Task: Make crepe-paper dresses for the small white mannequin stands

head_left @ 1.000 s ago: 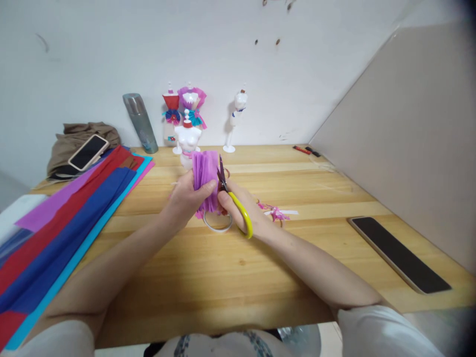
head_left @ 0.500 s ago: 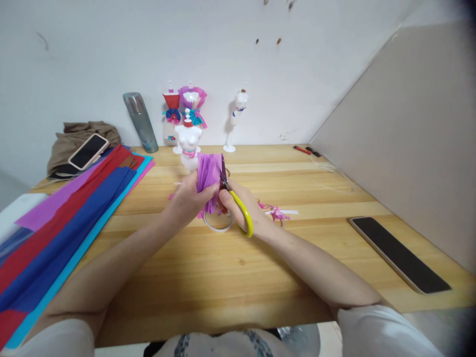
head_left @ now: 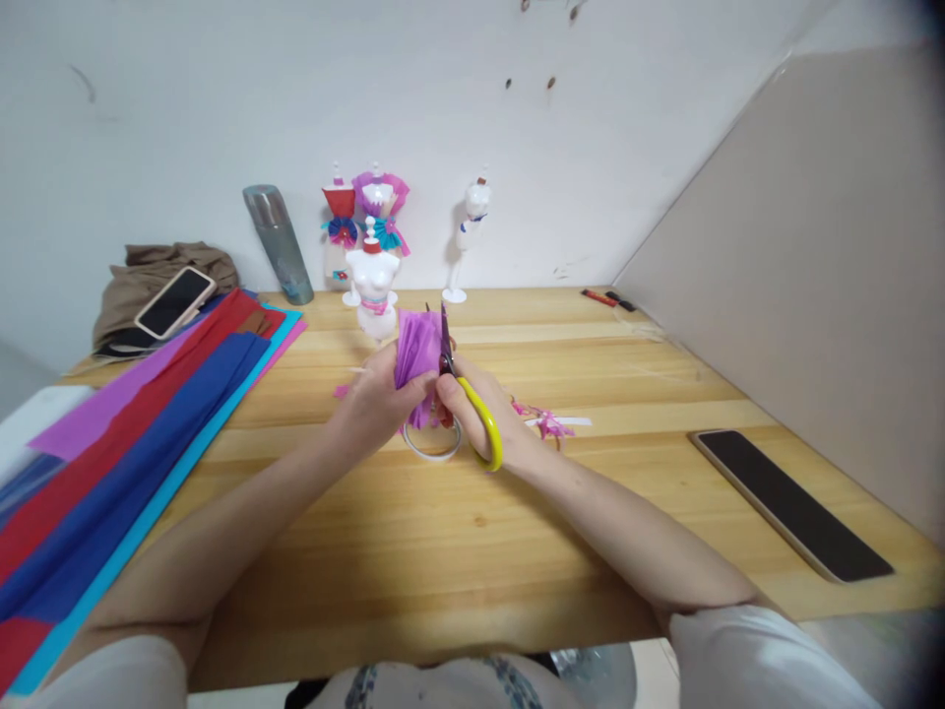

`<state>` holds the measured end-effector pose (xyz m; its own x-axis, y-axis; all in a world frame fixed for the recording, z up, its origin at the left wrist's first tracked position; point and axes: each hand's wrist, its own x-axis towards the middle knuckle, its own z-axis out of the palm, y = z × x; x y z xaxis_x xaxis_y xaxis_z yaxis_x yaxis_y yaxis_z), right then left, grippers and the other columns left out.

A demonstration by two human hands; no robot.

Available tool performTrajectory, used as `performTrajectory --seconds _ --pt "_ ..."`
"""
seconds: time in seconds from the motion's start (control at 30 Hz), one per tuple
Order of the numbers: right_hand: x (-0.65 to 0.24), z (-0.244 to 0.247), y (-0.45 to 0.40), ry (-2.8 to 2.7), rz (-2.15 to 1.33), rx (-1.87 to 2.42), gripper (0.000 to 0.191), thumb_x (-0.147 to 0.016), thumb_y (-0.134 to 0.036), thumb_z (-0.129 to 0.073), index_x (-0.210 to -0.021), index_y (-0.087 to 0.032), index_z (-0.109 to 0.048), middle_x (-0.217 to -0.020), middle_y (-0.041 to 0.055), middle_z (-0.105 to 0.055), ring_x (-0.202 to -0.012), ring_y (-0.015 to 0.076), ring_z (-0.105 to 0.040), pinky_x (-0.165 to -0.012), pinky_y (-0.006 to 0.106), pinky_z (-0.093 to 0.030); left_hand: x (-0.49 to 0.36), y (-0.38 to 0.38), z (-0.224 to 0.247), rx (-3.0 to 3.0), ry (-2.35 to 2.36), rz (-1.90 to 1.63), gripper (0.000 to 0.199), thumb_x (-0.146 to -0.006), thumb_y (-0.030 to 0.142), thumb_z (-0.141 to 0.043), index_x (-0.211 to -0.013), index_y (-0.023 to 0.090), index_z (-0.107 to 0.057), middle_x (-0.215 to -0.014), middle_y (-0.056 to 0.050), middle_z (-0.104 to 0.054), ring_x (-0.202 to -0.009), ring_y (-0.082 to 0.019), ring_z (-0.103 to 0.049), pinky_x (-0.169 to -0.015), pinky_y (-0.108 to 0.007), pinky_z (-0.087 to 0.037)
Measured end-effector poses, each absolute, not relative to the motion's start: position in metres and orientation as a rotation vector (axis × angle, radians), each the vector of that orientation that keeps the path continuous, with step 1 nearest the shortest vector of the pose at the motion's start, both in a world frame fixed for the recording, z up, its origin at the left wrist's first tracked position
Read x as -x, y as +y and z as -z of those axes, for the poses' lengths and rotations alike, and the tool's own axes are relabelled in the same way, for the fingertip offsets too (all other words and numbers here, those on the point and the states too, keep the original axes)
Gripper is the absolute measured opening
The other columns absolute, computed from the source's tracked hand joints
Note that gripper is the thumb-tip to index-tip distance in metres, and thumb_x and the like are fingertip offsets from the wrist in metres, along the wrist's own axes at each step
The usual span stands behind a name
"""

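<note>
My left hand [head_left: 375, 399] is closed around a folded, pleated bundle of purple crepe-like paper [head_left: 416, 350], the thumb pressed on its front. My right hand [head_left: 476, 404] grips scissors [head_left: 483, 418] with yellow handles and dark blades. The blades point away from me and stand apart at the paper's right side; one tip shows past its far edge. Most of the second blade is hidden behind the bundle. Below the hands lies a white ring [head_left: 432, 456], partly covered by the paper. Just beyond my left hand stands a small white dress-form torso [head_left: 373, 274] with a pink band.
Behind are small dressed forms [head_left: 341, 204], a white stand [head_left: 476, 202] and a grey flask [head_left: 279, 244]. Coloured paper sheets [head_left: 169, 453] and a phone [head_left: 175, 301] on brown cloth lie left. Pink scraps [head_left: 552, 424] and a dark flat device [head_left: 793, 502] are right.
The scissor blades have parted, and a second tip now shows beyond the paper. The purple bundle has shifted slightly right and towards me with my left hand.
</note>
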<state>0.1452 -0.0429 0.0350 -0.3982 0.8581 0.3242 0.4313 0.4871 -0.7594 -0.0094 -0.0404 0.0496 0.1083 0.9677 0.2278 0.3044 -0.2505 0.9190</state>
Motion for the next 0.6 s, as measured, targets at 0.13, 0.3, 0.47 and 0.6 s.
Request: performTrajectory --seconds 0.13,0.3,0.47,0.6 --pt "-0.145 -0.033 -0.042 -2.004 -0.719 1.058 0.042 -0.098 -0.056 -0.032 -0.072 -0.024 -0.041 -0.065 0.0011 -0.055 -0.063 0.0182 -0.054 -0.06 0.031 -0.041 0.009 -0.041 -0.049 -1.649 1.241 -1.157 0.015 -0.075 0.033 -0.066 -0.079 0.02 -0.06 -0.065 0.001 -0.062 -0.063 -0.019 -0.059 -0.06 -0.03 -0.05" --pt "-0.144 -0.027 -0.04 -1.978 -0.741 1.026 0.043 -0.097 -0.059 -0.029 -0.083 -0.023 -0.046 -0.07 0.0033 -0.058 -0.064 0.0191 -0.055 -0.06 0.032 -0.041 0.01 -0.041 -0.047 -1.674 1.298 -1.166 0.016 -0.074 0.035 -0.065 -0.075 0.02 -0.057 -0.068 0.001 -0.06 -0.064 -0.017 -0.057 -0.061 -0.03 -0.047" --pt "-0.144 -0.023 -0.04 -1.934 -0.808 0.997 0.046 -0.096 -0.063 -0.032 -0.081 -0.022 -0.048 -0.064 0.0043 -0.057 -0.059 0.0213 -0.057 -0.058 0.035 -0.044 0.01 -0.04 -0.045 -1.682 1.323 -1.171 0.017 -0.074 0.035 -0.063 -0.073 0.02 -0.056 -0.068 0.0 -0.059 -0.065 -0.017 -0.056 -0.061 -0.03 -0.046" --pt "-0.144 -0.02 -0.04 -1.914 -0.828 0.983 0.058 -0.093 -0.074 -0.028 -0.082 -0.022 -0.052 -0.061 0.0064 -0.059 -0.057 0.0227 -0.059 -0.054 0.036 -0.046 0.009 -0.041 -0.046 -1.663 1.322 -1.178 0.016 -0.073 0.034 -0.064 -0.071 0.02 -0.056 -0.067 0.0 -0.06 -0.064 -0.017 -0.056 -0.059 -0.03 -0.045"
